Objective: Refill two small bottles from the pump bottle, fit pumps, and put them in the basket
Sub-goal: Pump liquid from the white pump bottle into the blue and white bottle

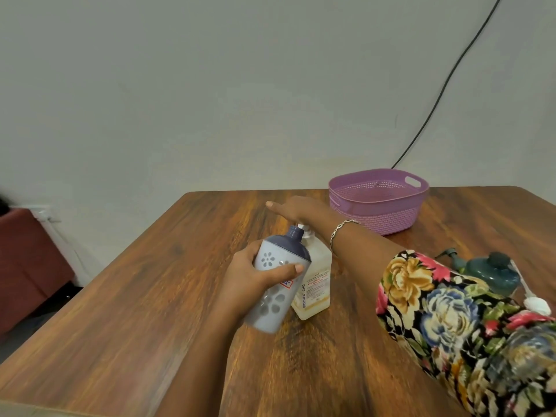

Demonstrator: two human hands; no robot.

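My left hand (251, 279) grips a grey small bottle (275, 284) with flower cut-outs and a dark blue top, tilted so its open neck points at the nozzle of the pump bottle (314, 284). That pump bottle is translucent, holds pale liquid and stands mid-table. My right hand (296, 210) lies flat on its white pump head, fingers straight. A teal small bottle (493, 273) stands at the right, partly behind my sleeve. A dark pump (449, 254) lies beside it and a white pump (534, 302) lies nearer me. The purple basket (377, 200) sits at the back right.
The wooden table (180, 296) ends at the left and at the far side near the wall. A black cable (445, 85) runs down the wall behind the basket. A maroon seat (27, 266) stands on the floor to the left.
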